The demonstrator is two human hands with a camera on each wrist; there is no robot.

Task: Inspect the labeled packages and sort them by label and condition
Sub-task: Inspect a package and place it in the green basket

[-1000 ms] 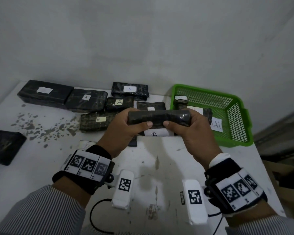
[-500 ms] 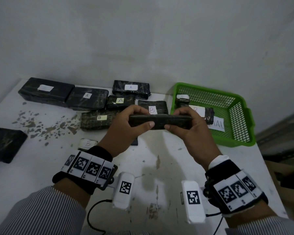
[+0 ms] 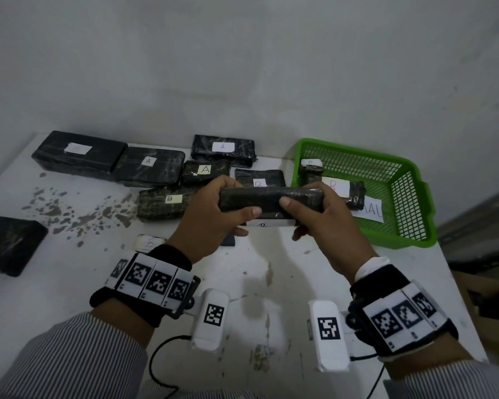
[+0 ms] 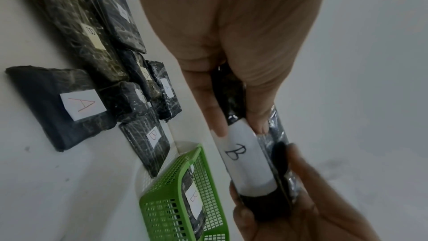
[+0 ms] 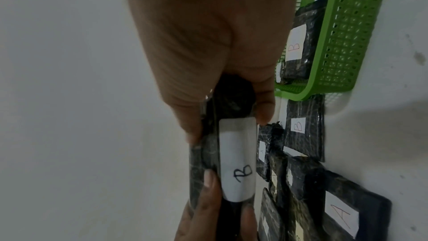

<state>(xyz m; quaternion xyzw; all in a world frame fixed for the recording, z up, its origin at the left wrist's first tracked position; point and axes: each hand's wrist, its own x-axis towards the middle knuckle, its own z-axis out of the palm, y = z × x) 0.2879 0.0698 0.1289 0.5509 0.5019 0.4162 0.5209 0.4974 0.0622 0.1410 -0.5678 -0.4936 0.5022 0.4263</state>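
Both hands hold one black wrapped package above the table, its white B label turned down and away from my head. My left hand grips its left end, thumb on the near side. My right hand grips the right end the same way. The label shows plainly in both wrist views. Behind, black packages marked A and B lie on the table. A green basket at the right holds packages with B labels.
A white table with chipped paint flecks at the left carries everything. Another black package lies at the far left edge. A small white B-marked item sits near my left wrist. A grey wall stands behind.
The held package has been rolled in both hands: edge-on half a second ago, now its label faces down again. The hands stayed in about the same place.
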